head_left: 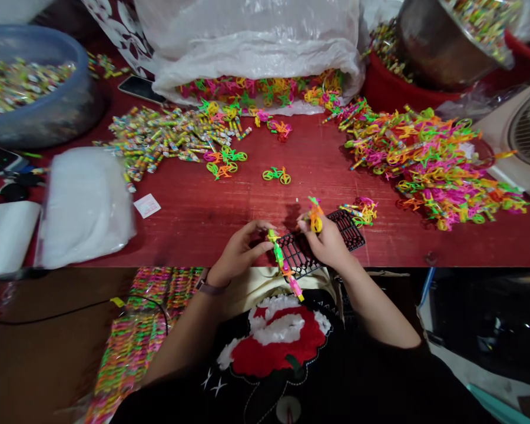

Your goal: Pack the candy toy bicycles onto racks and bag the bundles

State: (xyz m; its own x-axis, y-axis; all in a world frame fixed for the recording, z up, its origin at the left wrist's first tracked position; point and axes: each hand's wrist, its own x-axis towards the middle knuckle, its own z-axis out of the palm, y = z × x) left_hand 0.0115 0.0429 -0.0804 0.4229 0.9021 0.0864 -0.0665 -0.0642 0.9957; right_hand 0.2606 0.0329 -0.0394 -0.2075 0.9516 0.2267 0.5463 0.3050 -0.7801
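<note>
Narrow grips, open table beyond: left hand on toy row, right hand on bike

Black top — red-and-white fuzzy patch — dark wristband

Passage over red tabletop between tube pile and toy heap; bicycle midway.

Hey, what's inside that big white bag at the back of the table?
Small toy bicycles in pink, green, orange and yellow show at the open mouth of the white bag. Whatever lies deeper is hidden by its cloudy plastic.
</note>
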